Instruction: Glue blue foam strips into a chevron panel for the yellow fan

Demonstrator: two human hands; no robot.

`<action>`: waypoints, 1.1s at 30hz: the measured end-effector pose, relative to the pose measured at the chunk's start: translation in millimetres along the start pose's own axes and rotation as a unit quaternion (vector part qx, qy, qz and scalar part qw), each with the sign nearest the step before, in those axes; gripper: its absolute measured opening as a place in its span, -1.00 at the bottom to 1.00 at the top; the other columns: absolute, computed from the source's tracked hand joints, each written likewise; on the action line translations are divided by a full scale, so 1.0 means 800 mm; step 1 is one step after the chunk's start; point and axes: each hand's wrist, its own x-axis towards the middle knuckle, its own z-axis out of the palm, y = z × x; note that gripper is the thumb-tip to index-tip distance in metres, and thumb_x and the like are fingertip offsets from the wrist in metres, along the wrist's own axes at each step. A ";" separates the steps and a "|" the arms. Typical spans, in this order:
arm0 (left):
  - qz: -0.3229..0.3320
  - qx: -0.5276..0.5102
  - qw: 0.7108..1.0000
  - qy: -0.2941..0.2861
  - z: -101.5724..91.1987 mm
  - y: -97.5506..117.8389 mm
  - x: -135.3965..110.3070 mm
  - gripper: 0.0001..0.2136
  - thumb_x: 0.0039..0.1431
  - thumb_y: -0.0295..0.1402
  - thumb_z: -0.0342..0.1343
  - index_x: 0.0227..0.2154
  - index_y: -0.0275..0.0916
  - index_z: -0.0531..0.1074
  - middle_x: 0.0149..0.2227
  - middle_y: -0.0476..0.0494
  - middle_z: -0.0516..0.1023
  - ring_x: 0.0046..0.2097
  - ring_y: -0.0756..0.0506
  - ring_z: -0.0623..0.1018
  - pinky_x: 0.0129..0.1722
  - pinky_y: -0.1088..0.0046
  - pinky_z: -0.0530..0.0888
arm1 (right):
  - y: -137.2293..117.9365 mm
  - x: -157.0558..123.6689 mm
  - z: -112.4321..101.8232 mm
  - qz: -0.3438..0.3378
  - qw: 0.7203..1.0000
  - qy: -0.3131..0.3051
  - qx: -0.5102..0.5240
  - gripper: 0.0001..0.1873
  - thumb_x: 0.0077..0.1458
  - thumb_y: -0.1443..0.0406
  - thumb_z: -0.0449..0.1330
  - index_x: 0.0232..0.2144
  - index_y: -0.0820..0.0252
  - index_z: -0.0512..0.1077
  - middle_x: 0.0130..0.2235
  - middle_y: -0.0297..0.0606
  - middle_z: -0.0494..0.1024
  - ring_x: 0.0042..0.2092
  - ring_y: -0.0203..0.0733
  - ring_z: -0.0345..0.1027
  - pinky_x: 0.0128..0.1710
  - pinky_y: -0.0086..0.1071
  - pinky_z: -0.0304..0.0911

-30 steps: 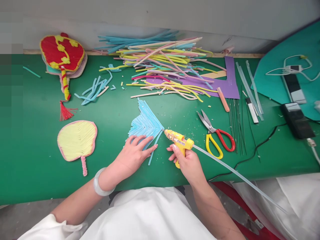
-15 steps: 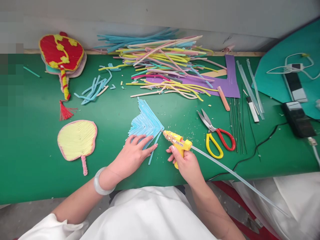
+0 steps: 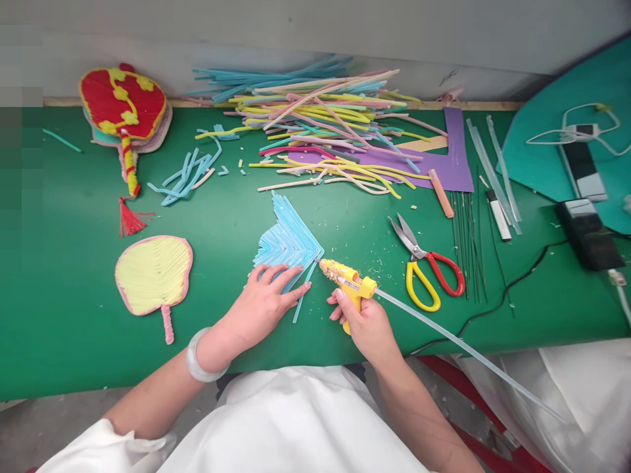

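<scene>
On the green table lies a blue piece of pipe cleaners [image 3: 286, 236] set side by side in a V pattern. My left hand [image 3: 261, 299] rests flat over its lower part, fingers stretched out and apart, and hides some of it. A loose-ended blue pipe cleaner [image 3: 302, 301] sticks out below, beside my left thumb. My right hand [image 3: 363, 323] is wrapped round the handle of a yellow glue gun [image 3: 350, 282]. The gun's nozzle is at the right corner of the blue piece, and a long clear glue stick [image 3: 458, 345] runs out of its back.
Scissors [image 3: 419, 256] lie right of the glue gun. Behind is a pile of coloured pipe cleaners [image 3: 320, 118] on purple sheet [image 3: 456, 167]. A yellow fan [image 3: 154, 274] and a red fan [image 3: 123, 105] lie at left. A black cable [image 3: 493, 309] crosses the right side.
The glue gun's nozzle has shifted slightly left and down along the corner of the blue piece. My left hand has stayed in place.
</scene>
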 end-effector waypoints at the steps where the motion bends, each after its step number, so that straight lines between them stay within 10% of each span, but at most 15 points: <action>1: 0.001 -0.002 1.000 0.001 0.000 0.000 0.000 -0.67 0.34 -0.41 0.04 0.11 -0.03 0.45 0.23 -0.23 0.40 0.15 -0.34 0.42 0.06 -0.05 0.33 | 0.001 0.000 0.000 -0.002 1.000 -0.002 0.000 -0.37 0.08 -0.23 0.10 -0.35 0.22 0.53 -0.45 -0.18 0.59 -0.46 -0.22 0.37 -0.43 -0.37 0.26; 33: 0.005 0.010 1.000 0.008 0.001 0.001 -0.001 -0.68 0.36 -0.38 0.02 0.11 -0.04 0.45 0.23 -0.23 0.40 0.15 -0.32 0.42 0.06 -0.03 0.33 | 0.001 -0.008 0.006 0.032 0.999 -0.029 0.024 -0.38 0.00 -0.20 0.14 -0.37 0.26 0.49 -0.53 -0.31 0.48 -0.61 -0.33 0.28 -0.57 -0.43 0.21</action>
